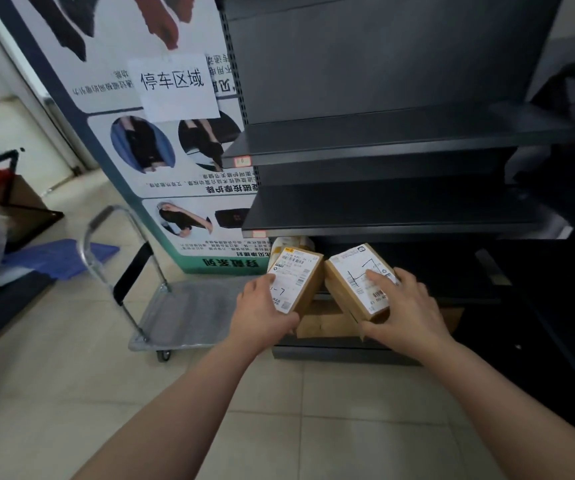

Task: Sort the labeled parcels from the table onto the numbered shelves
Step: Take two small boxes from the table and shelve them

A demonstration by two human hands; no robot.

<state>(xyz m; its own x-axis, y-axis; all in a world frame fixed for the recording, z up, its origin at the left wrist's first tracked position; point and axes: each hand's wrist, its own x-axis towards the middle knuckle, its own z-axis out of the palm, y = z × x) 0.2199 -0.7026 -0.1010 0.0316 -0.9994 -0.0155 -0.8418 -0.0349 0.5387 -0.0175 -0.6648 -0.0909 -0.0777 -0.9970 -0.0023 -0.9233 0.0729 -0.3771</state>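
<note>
the left hand (261, 313) grasps a small cardboard parcel (296, 275) by its near edge, thumb on the white shipping label. the right hand (407, 306) grips a second labelled parcel (351, 271), fingers lying across the label and thumb under the near corner. both parcels are held tilted, side by side, in front of the lowest bay of the dark metal shelving unit (383, 140), just above flat cardboard boxes (320, 323) lying there. a platform trolley (182, 313) stands to the left on the tiled floor, before an upside-down poster board (161, 161).
</note>
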